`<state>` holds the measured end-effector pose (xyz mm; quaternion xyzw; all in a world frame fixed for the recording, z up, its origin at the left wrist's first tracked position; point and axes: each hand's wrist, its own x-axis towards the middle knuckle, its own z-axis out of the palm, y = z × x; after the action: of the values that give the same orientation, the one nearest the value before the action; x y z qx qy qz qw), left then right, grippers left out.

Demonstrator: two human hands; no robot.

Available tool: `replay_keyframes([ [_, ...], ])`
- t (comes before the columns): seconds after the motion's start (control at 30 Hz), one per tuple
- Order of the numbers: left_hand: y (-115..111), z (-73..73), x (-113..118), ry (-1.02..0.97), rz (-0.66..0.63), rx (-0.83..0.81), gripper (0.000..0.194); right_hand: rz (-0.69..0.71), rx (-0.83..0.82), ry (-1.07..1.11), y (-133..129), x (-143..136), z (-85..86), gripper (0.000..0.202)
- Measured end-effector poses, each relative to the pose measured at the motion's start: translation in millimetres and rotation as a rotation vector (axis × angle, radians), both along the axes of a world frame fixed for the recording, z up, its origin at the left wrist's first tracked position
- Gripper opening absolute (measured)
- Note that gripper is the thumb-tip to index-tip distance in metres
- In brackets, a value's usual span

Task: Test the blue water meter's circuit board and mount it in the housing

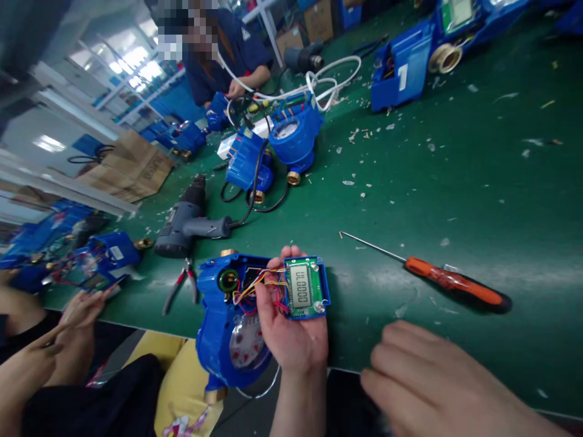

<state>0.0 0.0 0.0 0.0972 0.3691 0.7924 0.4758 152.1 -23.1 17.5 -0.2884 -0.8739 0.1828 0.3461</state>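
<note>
My left hand (294,340), palm up, holds a green circuit board with an LCD (301,287) in a blue frame, thumb at its left edge. The display reads a row of characters with several zeros. Coloured wires (255,285) run from the board into the open housing of a blue water meter (212,331) with brass ends, left of my hand at the bench edge. My right hand (432,379) is over the front edge at the lower right, fingers curled; what they hold, if anything, is hidden. Beyond it lies an orange and black screwdriver (455,283).
A grey heat gun (189,221) and red-handled pliers (182,285) lie left on the green bench (392,200). More blue meters (294,136) and a white cable (334,70) sit further back. A co-worker's hands (77,321) are at left; another person (228,54) sits opposite.
</note>
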Motion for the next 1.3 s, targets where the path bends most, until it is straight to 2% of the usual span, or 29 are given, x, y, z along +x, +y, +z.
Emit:
replay_keyframes([
  [0.07,0.6,0.0,-0.1,-0.002,-0.002,0.008,0.044,-0.124,-0.001,0.012,5.1,12.9,-7.6,0.040],
  [0.17,1.3,1.1,0.5,-0.018,0.006,0.001,0.045,-0.160,-0.023,-0.012,9.4,23.7,-17.2,0.033],
  [0.37,2.0,4.4,2.0,-0.026,0.045,-0.038,0.045,-0.105,-0.074,-0.080,10.9,19.0,-22.9,0.030],
  [0.7,4.7,1.2,1.7,0.032,0.056,-0.052,0.044,-0.067,-0.054,-0.079,10.1,17.4,-28.2,0.029],
  [1.03,3.8,-1.3,1.2,0.063,0.029,-0.046,0.042,-0.079,-0.030,-0.080,10.9,16.2,-25.2,0.029],
  [1.3,4.2,-1.0,1.4,-0.007,0.031,-0.041,0.042,-0.086,-0.002,-0.103,13.2,17.1,-23.1,0.031],
])
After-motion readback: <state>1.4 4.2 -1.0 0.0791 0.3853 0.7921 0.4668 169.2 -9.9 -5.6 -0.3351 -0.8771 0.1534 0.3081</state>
